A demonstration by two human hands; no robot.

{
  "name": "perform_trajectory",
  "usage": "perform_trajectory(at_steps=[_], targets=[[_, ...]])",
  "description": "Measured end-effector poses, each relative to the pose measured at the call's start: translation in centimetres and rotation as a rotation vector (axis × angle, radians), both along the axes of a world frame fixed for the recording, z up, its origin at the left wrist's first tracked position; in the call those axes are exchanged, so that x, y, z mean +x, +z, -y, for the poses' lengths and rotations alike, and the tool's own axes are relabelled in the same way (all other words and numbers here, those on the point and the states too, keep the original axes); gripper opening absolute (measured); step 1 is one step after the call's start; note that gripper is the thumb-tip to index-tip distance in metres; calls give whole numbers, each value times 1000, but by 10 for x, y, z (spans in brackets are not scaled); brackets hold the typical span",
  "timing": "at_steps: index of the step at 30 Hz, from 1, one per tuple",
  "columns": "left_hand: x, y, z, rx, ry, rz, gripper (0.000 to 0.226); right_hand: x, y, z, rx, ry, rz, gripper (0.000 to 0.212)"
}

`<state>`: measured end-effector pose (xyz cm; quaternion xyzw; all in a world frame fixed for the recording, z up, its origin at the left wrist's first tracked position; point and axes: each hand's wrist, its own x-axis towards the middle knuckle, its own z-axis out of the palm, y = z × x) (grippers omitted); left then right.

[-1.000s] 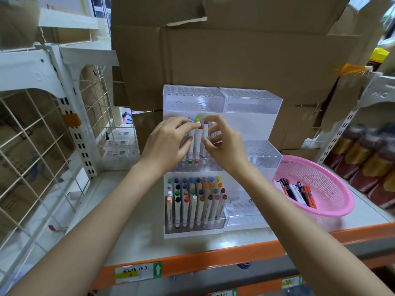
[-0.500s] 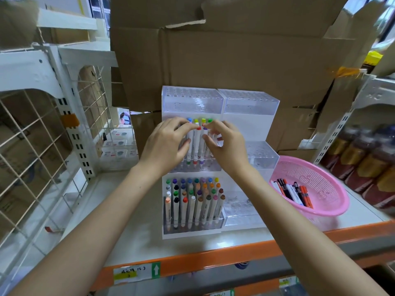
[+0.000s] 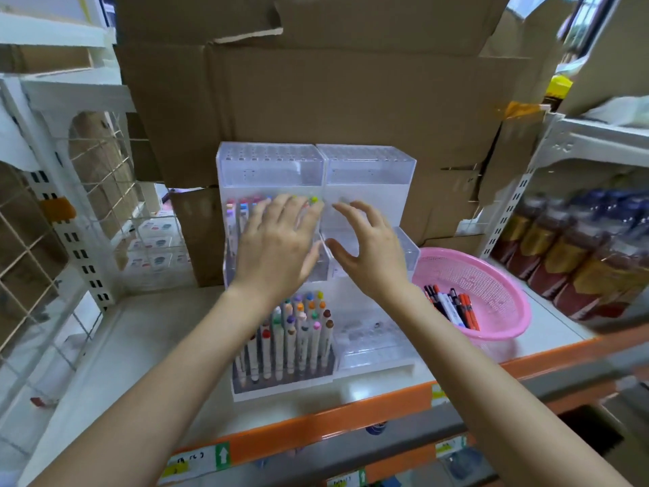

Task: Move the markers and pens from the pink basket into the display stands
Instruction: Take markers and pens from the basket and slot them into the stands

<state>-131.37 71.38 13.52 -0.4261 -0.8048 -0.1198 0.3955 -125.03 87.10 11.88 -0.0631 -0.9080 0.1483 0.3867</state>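
Note:
Two clear tiered display stands sit side by side on the shelf, the left stand (image 3: 270, 170) and the right stand (image 3: 368, 170). Coloured markers (image 3: 295, 332) fill the left stand's bottom tier. More markers (image 3: 242, 209) stand in its middle tier. My left hand (image 3: 277, 247) lies flat with straight fingers against those middle-tier markers. My right hand (image 3: 368, 251) hovers beside it in front of the right stand, fingers loosely spread, holding nothing. The pink basket (image 3: 498, 275) at the right holds several pens (image 3: 453, 304).
Cardboard boxes (image 3: 316, 100) rise behind the stands. A white wire rack (image 3: 70, 205) stands to the left. Dark bottles (image 3: 579, 247) line the shelf at the right. The shelf's orange front edge (image 3: 316, 427) runs below the stands.
Both hands have let go of the middle-tier markers. My left hand now lies flat against them and my right hand has drawn away to the right, open.

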Motion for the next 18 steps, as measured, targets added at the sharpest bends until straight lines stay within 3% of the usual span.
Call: perform_trajectory(at_steps=[7,18], targets=[[37,-20,-88,-49,-174,31,46,51,-16,-70,-31,-156,120,50],[82,-51,-224,-174,-202,145,39,118,-48,-190,-118,-210,315,52]])
